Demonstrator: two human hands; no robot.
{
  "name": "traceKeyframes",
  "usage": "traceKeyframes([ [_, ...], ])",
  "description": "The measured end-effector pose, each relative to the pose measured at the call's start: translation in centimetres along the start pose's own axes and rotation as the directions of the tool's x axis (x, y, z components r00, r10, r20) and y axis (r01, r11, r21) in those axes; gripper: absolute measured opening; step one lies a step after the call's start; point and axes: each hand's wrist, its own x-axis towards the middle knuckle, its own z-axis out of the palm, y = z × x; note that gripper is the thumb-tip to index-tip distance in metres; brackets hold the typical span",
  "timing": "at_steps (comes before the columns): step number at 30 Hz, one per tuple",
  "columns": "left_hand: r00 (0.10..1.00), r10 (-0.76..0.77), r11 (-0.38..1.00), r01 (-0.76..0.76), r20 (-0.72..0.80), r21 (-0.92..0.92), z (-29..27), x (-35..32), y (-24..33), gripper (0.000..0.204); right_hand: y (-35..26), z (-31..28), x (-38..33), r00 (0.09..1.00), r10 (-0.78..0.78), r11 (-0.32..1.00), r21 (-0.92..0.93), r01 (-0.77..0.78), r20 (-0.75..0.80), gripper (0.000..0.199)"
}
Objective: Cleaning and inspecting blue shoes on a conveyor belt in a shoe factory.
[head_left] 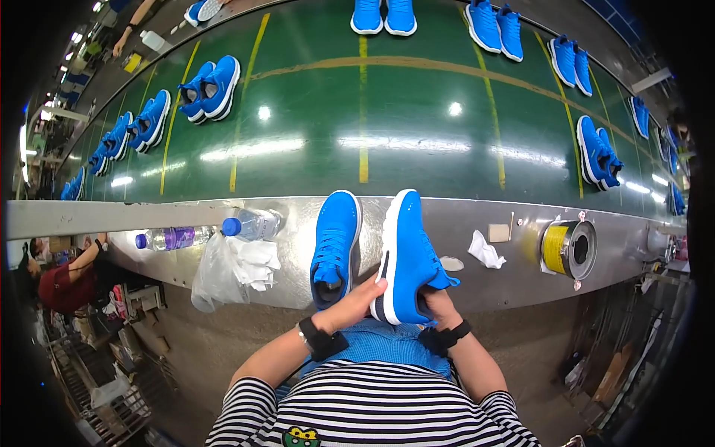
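Note:
Between my two hands a blue sneaker (408,257) with a white sole is tilted on its side, toe pointing away from me. My left hand (356,304) grips it at the heel end, thumb against the white sole. On the other side my right hand (441,307) closes round the heel near the shoe's opening; some of its fingers are hidden by the shoe. A second blue sneaker (334,242) rests upright on the metal ledge (298,290), just left of the held one. Dark bands circle both my wrists.
Beyond the ledge runs a green conveyor belt (313,112) with yellow lines, carrying several pairs of blue sneakers (216,89). Left on the ledge are bottles (253,223) and a plastic bag (216,276). A tin (570,249) and crumpled tissue (485,249) lie right. Another person (71,279) is far left.

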Motion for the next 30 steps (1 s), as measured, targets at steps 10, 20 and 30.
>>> traceKeyframes([
  [10,0.638,0.729,0.411,-0.117,-0.249,0.904,-7.8,-5.3,3.5,0.05,3.4,-0.7,3.3,0.985,-0.172,0.973,-0.158,0.17,0.007,0.05],
  [20,0.848,0.5,0.69,-0.268,-0.175,0.673,-10.5,-5.2,1.9,0.065,0.4,1.9,1.3,0.928,-0.362,0.829,-0.425,0.364,0.089,0.065],
  [30,0.663,0.74,0.355,-0.243,-0.113,0.903,-8.4,-6.3,1.5,0.074,-1.0,2.1,-1.3,0.899,-0.418,0.793,-0.431,0.431,0.13,0.079],
])
